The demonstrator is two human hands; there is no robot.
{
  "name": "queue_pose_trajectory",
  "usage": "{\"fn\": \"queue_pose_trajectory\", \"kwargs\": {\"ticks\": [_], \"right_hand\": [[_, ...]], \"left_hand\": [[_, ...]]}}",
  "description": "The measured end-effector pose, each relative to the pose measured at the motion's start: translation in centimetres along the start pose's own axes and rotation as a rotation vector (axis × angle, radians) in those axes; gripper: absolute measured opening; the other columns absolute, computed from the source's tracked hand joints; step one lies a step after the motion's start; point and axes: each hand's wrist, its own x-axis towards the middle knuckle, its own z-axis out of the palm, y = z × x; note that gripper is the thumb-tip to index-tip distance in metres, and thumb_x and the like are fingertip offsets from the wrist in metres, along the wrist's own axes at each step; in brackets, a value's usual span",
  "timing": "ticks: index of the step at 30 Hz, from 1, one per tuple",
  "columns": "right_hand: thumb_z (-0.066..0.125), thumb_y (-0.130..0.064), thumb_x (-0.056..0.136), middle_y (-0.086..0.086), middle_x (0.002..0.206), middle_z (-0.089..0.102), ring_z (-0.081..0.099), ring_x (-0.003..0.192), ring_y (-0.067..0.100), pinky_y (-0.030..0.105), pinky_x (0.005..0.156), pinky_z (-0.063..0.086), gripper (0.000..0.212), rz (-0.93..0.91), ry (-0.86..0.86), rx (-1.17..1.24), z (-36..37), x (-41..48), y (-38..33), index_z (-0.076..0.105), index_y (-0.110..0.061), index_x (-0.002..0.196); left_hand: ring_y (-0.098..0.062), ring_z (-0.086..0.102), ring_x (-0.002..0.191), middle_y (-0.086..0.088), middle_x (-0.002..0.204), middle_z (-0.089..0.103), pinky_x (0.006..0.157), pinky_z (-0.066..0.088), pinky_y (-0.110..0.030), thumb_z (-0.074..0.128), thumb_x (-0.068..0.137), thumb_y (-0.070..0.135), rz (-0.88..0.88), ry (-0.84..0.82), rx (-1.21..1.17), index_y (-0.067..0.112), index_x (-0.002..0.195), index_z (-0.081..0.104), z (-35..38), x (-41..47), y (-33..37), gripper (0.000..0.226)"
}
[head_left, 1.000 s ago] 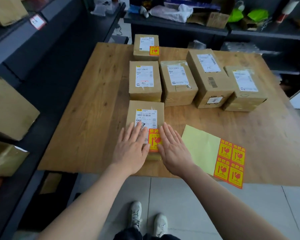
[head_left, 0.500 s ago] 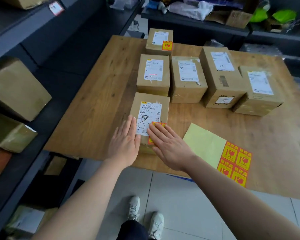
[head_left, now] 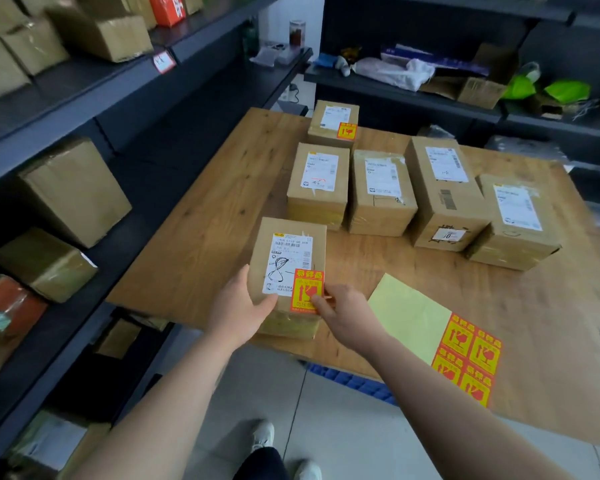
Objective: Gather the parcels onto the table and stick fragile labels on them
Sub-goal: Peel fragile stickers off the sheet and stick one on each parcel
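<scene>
Left hand (head_left: 238,313) gripping nearest parcel (head_left: 284,244); right hand (head_left: 347,317) at its fragile label (head_left: 307,285)

Lighting dim, cool and even; soft shadows under brown cardboard parcels (head_left: 381,195) on pale wooden desk (head_left: 229,209); centre sharp; tan cardboard boxes (head_left: 73,188) on dark metal shelving (head_left: 84,109) at left motion-blurred; wide-angle bowing along edges.

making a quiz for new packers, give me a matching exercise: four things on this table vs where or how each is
1. near parcel
2. far parcel
3. big parcel
4. label sheet

a. flat on the table, four labels left
b. middle row, no fragile label
c. gripped by the left hand
d. alone at the back, labelled

Pairs: 1-c, 2-d, 3-b, 4-a
</scene>
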Motion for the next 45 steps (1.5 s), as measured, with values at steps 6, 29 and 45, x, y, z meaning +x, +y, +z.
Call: {"fn": "queue_pose_trajectory", "kwargs": {"ticks": [6, 29, 45], "right_hand": [[0.049, -0.04, 0.097, -0.004, 0.086, 0.069, 0.061, 0.069, 0.009, 0.026, 0.06, 0.052, 0.031, -0.059, 0.007, 0.098, 0.4, 2.6, -4.8, 0.068, -0.017, 0.106], [0.05, -0.036, 0.097, -0.002, 0.085, 0.066, 0.059, 0.069, 0.003, 0.016, 0.053, 0.041, 0.028, 0.044, 0.282, 0.036, -10.5, 36.8, -12.5, 0.066, -0.013, 0.102], [0.047, -0.028, 0.099, 0.004, 0.101, 0.067, 0.063, 0.088, 0.017, 0.029, 0.073, 0.051, 0.024, 0.246, 0.188, 0.061, -9.1, 49.6, -8.1, 0.061, -0.011, 0.11]], "left_hand": [[-0.014, 0.056, 0.092, 0.01, 0.111, 0.062, 0.079, 0.046, -0.03, 0.069, 0.078, 0.04, -0.042, 0.181, -0.014, 0.021, 0.134, 0.043, -5.7, 0.6, 0.1, 0.065], [-0.019, 0.053, 0.111, -0.003, 0.13, 0.049, 0.086, 0.05, -0.032, 0.074, 0.078, 0.039, 0.175, 0.088, -0.15, 0.015, 0.137, 0.045, -13.3, 39.0, 7.9, 0.07], [-0.024, 0.047, 0.126, -0.004, 0.142, 0.046, 0.101, 0.043, -0.04, 0.067, 0.084, 0.042, 0.06, -0.044, -0.066, 0.018, 0.146, 0.033, -7.0, 52.8, 6.0, 0.075]]}}
